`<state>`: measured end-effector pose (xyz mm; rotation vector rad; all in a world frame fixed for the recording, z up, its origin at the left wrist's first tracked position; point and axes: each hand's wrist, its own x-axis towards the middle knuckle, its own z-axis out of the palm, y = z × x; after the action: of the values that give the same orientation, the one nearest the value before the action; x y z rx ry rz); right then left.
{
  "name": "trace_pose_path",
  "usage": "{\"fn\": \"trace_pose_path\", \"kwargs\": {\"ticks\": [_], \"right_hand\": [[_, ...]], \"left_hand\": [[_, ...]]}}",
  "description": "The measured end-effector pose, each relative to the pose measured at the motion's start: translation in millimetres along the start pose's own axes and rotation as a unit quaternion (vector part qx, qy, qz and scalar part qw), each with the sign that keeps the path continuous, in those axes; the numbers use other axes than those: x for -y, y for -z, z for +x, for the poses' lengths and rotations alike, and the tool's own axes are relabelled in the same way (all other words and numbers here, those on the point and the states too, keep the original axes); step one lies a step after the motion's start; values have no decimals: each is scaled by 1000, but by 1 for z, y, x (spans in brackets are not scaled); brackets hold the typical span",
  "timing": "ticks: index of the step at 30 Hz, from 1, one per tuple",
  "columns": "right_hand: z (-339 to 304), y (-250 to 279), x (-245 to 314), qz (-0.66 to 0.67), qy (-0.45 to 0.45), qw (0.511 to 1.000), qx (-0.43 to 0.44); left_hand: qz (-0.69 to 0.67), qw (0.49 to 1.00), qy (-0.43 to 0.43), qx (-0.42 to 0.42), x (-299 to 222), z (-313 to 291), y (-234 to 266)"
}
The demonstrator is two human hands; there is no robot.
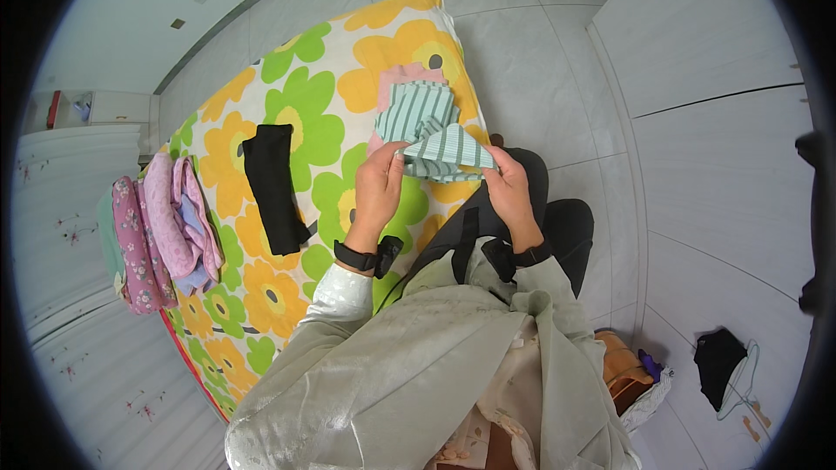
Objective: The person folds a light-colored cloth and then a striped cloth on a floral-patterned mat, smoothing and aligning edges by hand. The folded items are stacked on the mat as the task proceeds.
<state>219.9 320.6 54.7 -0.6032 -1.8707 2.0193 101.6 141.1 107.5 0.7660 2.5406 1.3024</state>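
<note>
My left hand (pixel 377 190) and my right hand (pixel 511 194) pinch opposite ends of a striped garment (pixel 455 144), pale green with darker green bands. Between the hands it is stretched, with its upper part folded over and a gap opening along its lower edge. Just beyond, a bunched striped part (pixel 414 110) rests on the bed; I cannot tell whether it belongs to the same piece. A pink cloth (pixel 418 72) shows from under it. Both wrists wear black bands. What kind of garment it is does not show clearly.
The flower-patterned bedcover (pixel 326 200) spreads to my left. On it lie a folded black garment (pixel 274 187) and folded pink clothes (pixel 165 231). White cabinets (pixel 714 148) stand at right. An orange bag (pixel 623 365) and a black mask-like item (pixel 720 365) are at lower right.
</note>
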Motion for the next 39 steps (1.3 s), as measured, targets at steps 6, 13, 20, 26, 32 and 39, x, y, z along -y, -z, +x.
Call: {"fn": "trace_pose_path", "kwargs": {"ticks": [6, 13, 20, 26, 32, 39], "right_hand": [[-1, 4, 23, 8, 17, 999, 44], [-6, 1, 55, 119, -22, 991, 63], [-9, 1, 72, 83, -8, 989, 126], [-12, 4, 67, 134, -75, 985, 83], [-6, 12, 57, 176, -138, 974, 34], [0, 17, 35, 100, -130, 986, 35]], "left_hand": [[1, 999, 11, 31, 3, -2, -4], [68, 994, -49, 69, 9, -7, -8], [68, 996, -55, -7, 34, -9, -20], [-154, 984, 49, -72, 50, 0, -20], [-497, 854, 152, 0, 29, 11, 10], [-350, 925, 124, 84, 2, 8, 21]]}}
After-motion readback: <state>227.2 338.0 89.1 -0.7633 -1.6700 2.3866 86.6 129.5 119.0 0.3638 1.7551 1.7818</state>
